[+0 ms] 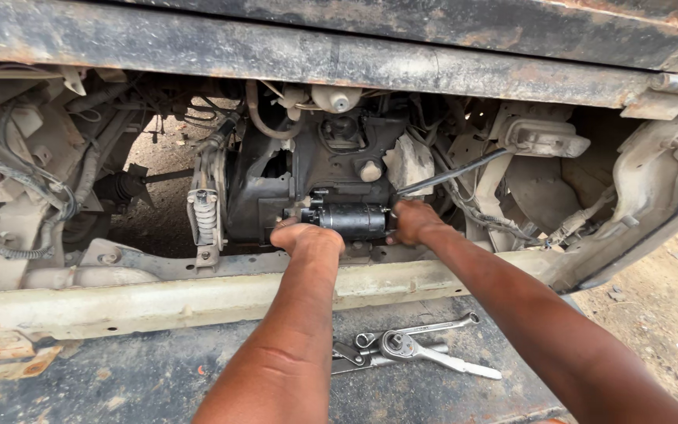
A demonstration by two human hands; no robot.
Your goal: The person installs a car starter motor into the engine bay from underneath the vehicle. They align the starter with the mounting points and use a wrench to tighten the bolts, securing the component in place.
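Note:
Both my arms reach into the open front of a vehicle. A black cylindrical starter motor (pixel 352 219) lies sideways low against the dark engine block (pixel 331 161). My left hand (pixel 304 235) grips its left end. My right hand (pixel 413 221) holds its right end. A thin black rod (pixel 453 172) runs up and to the right from just above my right hand; whether the fingers touch it is unclear.
A dusty cream crossmember (pixel 158 302) runs below the hands. On a dark panel (pixel 143 377) under it lie a ratchet wrench (pixel 425 351) and a spanner (pixel 417 328). A rusty beam (pixel 339 55) spans the top. Hoses and wiring (pixel 33 204) hang left. Sandy ground (pixel 661 306) lies right.

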